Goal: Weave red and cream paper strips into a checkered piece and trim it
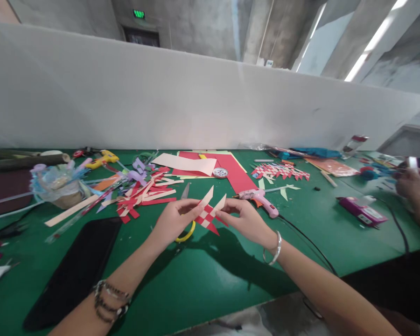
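Between my two hands is a small woven piece of red and cream paper strips (206, 216) in a checkered pattern, with pointed ends sticking up and down. My left hand (179, 217) pinches its left side, and my right hand (241, 217) pinches its right side. Under my left hand lie scissors with a yellow handle (186, 233), partly hidden. A pink glue gun (265, 200) rests on the green table just beyond my right hand. Loose red and cream paper strips (150, 190) are heaped beyond my left hand.
Red paper sheets (240, 175) and a finished-looking woven red-and-cream strip (283, 171) lie at the back. A black flat pad (77, 266) is at left. A purple device (364, 212) sits at right, near another person's hand (413, 186). A white partition (196, 98) stands behind.
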{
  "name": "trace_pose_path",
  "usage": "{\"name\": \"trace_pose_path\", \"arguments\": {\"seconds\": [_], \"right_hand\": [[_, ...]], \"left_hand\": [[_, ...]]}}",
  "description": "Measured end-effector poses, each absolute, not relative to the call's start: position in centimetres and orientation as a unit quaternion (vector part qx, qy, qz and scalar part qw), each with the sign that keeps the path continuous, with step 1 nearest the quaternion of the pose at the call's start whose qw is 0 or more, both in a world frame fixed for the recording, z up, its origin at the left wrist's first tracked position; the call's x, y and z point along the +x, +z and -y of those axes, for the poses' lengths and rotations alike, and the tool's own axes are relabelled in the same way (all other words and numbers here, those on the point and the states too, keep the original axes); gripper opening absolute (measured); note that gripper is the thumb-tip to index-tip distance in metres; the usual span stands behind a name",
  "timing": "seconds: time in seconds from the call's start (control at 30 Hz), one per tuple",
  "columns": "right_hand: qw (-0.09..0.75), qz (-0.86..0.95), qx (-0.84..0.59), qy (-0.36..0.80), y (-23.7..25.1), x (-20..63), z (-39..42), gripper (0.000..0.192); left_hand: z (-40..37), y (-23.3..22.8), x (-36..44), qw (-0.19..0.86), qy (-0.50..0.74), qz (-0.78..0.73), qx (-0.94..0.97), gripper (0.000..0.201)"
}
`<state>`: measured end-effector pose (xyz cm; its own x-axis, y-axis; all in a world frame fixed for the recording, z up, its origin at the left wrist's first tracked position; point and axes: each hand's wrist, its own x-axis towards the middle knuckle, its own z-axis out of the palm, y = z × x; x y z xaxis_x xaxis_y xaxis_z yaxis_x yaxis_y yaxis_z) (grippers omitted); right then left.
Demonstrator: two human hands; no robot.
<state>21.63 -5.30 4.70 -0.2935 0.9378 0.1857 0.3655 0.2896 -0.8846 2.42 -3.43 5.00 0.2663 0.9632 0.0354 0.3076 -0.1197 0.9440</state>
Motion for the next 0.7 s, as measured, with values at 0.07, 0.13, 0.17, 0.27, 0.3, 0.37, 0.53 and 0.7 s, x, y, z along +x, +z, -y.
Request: {"name": "trace_pose_path", "arguments": {"seconds": [0.07,0.13,0.17,0.27,0.3,0.37,0.53,0.7], "right_hand": [[0.375,0.712,-0.462,0.373,4.52,21.64,5.25,0.023],[0.371,0.715,-0.466,0.366,4.41,21.64,5.21,0.022],[0.369,0.716,-0.468,0.364,4.38,21.64,5.2,0.022],[0.36,0.714,-0.47,0.373,4.44,21.71,5.21,0.019],[0.357,0.712,-0.47,0.38,4.51,21.74,5.23,0.018],[0.356,0.708,-0.471,0.386,4.69,21.8,5.28,0.017],[0.366,0.708,-0.478,0.37,5.03,21.92,5.41,0.018],[0.359,0.718,-0.476,0.359,4.92,22.08,5.47,0.019]], "left_hand": [[3.37,5.0,2.41,0.445,0.363,-0.488,0.657,0.04],[3.29,4.95,2.36,0.443,0.368,-0.493,0.652,0.039],[3.24,4.91,2.32,0.442,0.371,-0.497,0.648,0.039],[3.11,4.8,2.15,0.43,0.389,-0.512,0.634,0.041],[3.08,4.78,2.09,0.428,0.391,-0.515,0.632,0.041],[3.04,4.77,1.97,0.436,0.379,-0.514,0.634,0.041],[3.04,4.89,1.83,0.455,0.339,-0.514,0.643,0.037],[3.13,4.98,2.06,0.466,0.345,-0.522,0.625,0.037]]}}
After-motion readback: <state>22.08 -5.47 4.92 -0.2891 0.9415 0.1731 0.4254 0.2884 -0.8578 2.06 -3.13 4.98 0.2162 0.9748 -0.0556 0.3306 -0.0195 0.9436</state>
